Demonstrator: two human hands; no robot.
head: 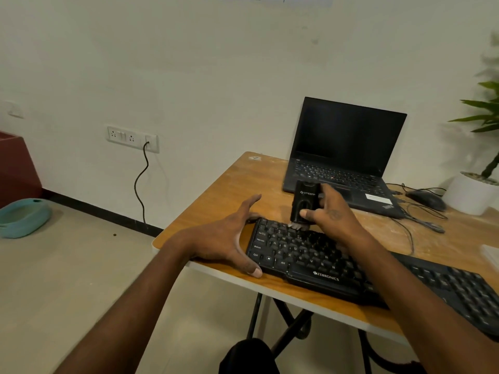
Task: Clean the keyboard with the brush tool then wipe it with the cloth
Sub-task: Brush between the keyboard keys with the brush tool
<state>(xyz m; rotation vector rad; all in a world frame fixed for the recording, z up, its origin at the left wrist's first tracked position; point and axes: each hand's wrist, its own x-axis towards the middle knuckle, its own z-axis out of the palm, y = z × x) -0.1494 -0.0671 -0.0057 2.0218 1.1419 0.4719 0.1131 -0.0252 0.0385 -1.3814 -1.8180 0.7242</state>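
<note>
Two hands at work on one keyboard, centre-right of the frame.

Item: Zebronics keyboard (310, 261), black, lying flat and angled across the near edge of the wooden counter (229, 182), its right end running off toward the lower right.

Item: left hand (226, 238), fingers spread and fairly straight, thumb against the keyboard's near left corner and fingers reaching past its far left corner. It gripps nothing; judged to brace the board so it does not slide under the strokes.

Item: right hand (332, 214), wrapped round the black brush tool (303, 205), thumb on its front face. The tool stands upright, pale bristles down on the upper-left key rows, an attitude that lets the bristle tips get between the keys.

Item: laptop (348, 157), open, screen dark, upper right, behind the keyboard.

Item: mouse (426, 199) with loose cables, right of the laptop.

Item: potted plant in a white pot (469, 195), far right edge.

Item: pale flat object, right edge; possibly the cloth, cannot tell.

Status: brushing stage, judged early; wiping not yet done.
</note>
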